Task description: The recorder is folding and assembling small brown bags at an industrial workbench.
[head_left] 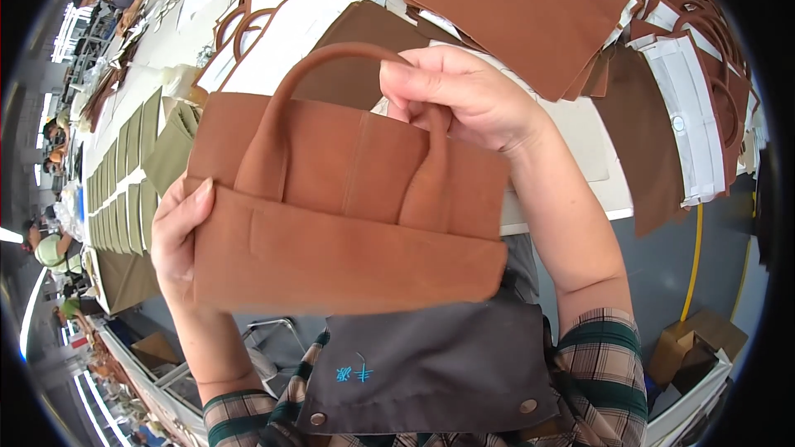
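Note:
A brown leather handbag piece [356, 257] with a rolled, arched handle [286, 108] is held up in front of me, over the near edge of the table. My left hand [178, 228] grips its left side, thumb on the front and fingers behind. The handle's right end is pinched by my right hand [464, 91], near the top right of the piece. A vertical seam runs down the middle of the upper panel, and a folded band crosses the lower part. The back of the piece is hidden.
Brown leather panels [513, 8] are stacked at the back of the table, with dark brown sheets [373, 29] beside them. Olive strips [124, 182] lie at the left. More handled pieces [720, 74] sit at the right. A cardboard box [696, 343] stands lower right. Other people work at far left.

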`<action>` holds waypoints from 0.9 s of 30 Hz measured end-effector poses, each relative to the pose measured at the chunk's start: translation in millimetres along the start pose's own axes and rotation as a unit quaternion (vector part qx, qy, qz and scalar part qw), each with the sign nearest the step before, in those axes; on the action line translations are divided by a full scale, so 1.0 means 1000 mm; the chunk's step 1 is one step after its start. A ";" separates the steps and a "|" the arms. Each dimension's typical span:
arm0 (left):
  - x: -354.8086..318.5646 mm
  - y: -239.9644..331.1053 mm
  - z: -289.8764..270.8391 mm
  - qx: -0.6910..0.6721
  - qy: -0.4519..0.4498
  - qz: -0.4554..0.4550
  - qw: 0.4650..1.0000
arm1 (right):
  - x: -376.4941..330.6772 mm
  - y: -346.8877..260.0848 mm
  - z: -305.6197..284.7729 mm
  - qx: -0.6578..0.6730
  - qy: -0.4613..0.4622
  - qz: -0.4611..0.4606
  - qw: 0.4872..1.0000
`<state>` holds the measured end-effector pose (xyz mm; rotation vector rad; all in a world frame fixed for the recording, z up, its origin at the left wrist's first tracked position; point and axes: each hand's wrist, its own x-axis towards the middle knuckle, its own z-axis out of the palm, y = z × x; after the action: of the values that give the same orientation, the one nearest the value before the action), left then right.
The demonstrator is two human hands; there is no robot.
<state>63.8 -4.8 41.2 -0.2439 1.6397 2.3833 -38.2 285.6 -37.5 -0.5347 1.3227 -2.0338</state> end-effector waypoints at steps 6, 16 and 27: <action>0.042 0.012 0.014 0.117 0.083 -0.020 0.989 | 0.004 0.007 -0.009 -0.064 0.074 0.021 0.995; 0.053 -0.094 0.028 0.632 -0.139 0.441 0.622 | 0.024 0.036 -0.023 -0.319 0.268 0.036 0.908; 0.027 -0.146 0.070 0.676 -0.103 0.363 0.633 | 0.028 0.031 -0.031 -0.418 0.253 0.013 0.873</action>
<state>79.4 113.6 -71.8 1.0631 3.1164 0.6365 -69.0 276.8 -78.3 -0.3294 2.5361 -1.5340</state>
